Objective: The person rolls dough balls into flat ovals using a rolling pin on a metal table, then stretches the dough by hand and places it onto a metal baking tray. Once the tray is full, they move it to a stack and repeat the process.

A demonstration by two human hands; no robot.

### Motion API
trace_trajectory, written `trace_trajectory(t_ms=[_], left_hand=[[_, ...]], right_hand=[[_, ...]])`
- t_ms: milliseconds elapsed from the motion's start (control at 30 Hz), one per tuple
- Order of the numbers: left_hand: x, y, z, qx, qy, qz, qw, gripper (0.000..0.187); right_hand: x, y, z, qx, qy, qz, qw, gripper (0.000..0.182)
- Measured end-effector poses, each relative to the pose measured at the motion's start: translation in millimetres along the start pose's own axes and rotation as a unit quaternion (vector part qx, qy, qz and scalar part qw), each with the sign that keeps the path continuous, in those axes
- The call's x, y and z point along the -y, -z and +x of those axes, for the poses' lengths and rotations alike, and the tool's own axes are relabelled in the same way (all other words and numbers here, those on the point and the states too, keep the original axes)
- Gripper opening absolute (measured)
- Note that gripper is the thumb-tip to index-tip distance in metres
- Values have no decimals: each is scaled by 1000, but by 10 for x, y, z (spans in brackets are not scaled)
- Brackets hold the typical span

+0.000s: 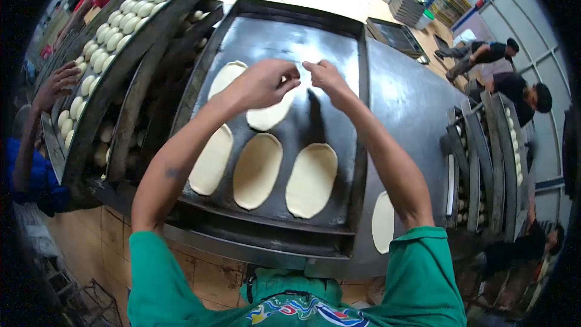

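Observation:
My left hand (pixel 270 83) is over the upper middle of a dark metal baking tray (pixel 361 175), fingers bent and thumb apart. Beneath it an oval of flattened dough (pixel 269 117) lies on the tray, its upper part hidden by the hand. Just to the right, my right hand (pixel 327 80) hovers with its fingers curled in; I see nothing in it. Nearer to me lie a left dough oval (pixel 212 160), a middle dough oval (pixel 258 171) and a right dough oval (pixel 311 180). Another dough oval (pixel 227 77) sits at the upper left, partly behind my left forearm.
A tray of round dough balls (pixel 115 37) tops a stack on the left, beside a person's hand (pixel 59 85). One dough oval (pixel 382 223) lies on the metal table (pixel 402 97). More stacked trays (pixel 484 163) stand right. Several people work around.

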State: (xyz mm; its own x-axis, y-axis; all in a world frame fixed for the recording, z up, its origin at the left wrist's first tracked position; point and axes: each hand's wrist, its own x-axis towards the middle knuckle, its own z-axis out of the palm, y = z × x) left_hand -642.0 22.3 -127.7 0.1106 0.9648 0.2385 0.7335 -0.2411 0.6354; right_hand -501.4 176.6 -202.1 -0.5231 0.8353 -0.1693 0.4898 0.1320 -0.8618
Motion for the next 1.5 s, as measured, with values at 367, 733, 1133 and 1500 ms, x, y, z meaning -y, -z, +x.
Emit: trace_trajectory(t_ms=[367, 733, 1133, 1500], left_hand=[[-2675, -2230, -1669, 416, -81, -431, 797, 42], [-1814, -4538, -351, -177, 115, 151, 966, 35], [-2879, -3867, -698, -123, 211, -89, 966, 17], [-3401, -1299, -523, -79, -26, -148, 986, 22]], right_hand=[[-2781, 2629, -1959, 5, 100, -95, 991, 26], [-3474, 1892, -2592, 3, 288, -152, 945, 30], [-2362, 2567, -3446, 133, 217, 63, 965, 14], [55, 2766, -3518, 205, 264, 144, 931, 22]])
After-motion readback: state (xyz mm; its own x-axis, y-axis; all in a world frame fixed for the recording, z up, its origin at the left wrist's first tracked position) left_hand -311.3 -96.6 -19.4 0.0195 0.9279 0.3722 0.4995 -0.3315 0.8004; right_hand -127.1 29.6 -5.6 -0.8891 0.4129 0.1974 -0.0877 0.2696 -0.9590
